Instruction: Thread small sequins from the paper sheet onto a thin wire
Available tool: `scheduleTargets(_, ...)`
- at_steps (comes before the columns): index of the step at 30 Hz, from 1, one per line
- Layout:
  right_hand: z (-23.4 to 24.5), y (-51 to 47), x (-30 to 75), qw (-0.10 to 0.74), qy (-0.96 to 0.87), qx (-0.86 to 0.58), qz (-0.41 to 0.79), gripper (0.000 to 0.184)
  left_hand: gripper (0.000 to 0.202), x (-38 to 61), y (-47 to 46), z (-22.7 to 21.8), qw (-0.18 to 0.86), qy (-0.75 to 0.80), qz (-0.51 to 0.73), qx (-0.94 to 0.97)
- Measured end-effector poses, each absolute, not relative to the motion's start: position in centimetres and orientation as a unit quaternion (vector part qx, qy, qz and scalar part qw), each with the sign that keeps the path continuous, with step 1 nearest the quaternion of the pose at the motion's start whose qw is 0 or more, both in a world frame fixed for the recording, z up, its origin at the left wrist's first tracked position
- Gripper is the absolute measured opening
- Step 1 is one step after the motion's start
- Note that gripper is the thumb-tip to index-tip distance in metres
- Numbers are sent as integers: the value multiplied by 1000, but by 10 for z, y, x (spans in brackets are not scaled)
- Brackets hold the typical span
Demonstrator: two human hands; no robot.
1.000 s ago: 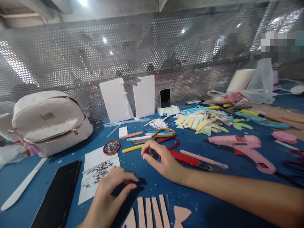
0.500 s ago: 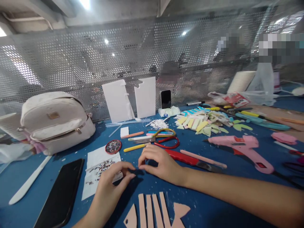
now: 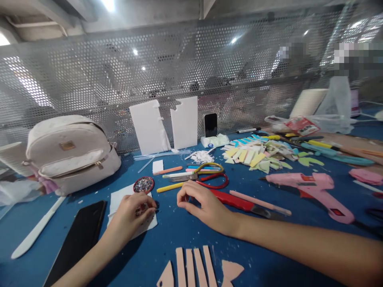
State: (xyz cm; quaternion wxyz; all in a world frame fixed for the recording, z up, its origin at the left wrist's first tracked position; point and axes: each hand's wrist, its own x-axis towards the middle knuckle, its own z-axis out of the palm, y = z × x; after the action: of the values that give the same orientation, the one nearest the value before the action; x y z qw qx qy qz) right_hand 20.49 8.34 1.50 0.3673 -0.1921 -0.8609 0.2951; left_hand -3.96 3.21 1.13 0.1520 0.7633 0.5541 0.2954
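Observation:
My left hand point(image 3: 131, 211) is over a white paper sheet point(image 3: 151, 225) scattered with small dark, glittery bits, mostly covered by the hand. Its thumb and fingers are pinched together; a dark spot shows at the tips, too small to name. My right hand point(image 3: 206, 205) rests on the blue table beside the scissors point(image 3: 191, 176) and a red-handled cutter point(image 3: 233, 200). Thumb and index finger meet in a pinch, and whatever is between them cannot be made out. A red-rimmed dish point(image 3: 143, 185) of glittery bits sits at the paper's top edge. Nearer me lie pink cut strips point(image 3: 190, 267), a head-like piece point(image 3: 166, 276) and a tail-like piece point(image 3: 231, 270).
A black phone point(image 3: 79, 239) and a white plastic knife point(image 3: 38, 227) lie left, below a pale backpack point(image 3: 70, 153). Rightward are a pink glue gun point(image 3: 317, 189) and a pile of paper scraps point(image 3: 257, 153). Two white boards point(image 3: 149, 127) stand at the back.
My left hand has drawn left, away from my right hand, and now covers the paper. My right hand stays nearly where it was, still curled in a pinch.

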Motion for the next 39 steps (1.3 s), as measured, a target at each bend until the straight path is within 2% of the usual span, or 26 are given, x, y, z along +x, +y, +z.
scheduleTargets(19,14,83,203,367,-864,-188,290,11,10,-24,32,7,125,560,277,770)
scheduleTargets(39,12,83,203,359,-872,-188,275,9,7,7,22,4,270,533,440,670)
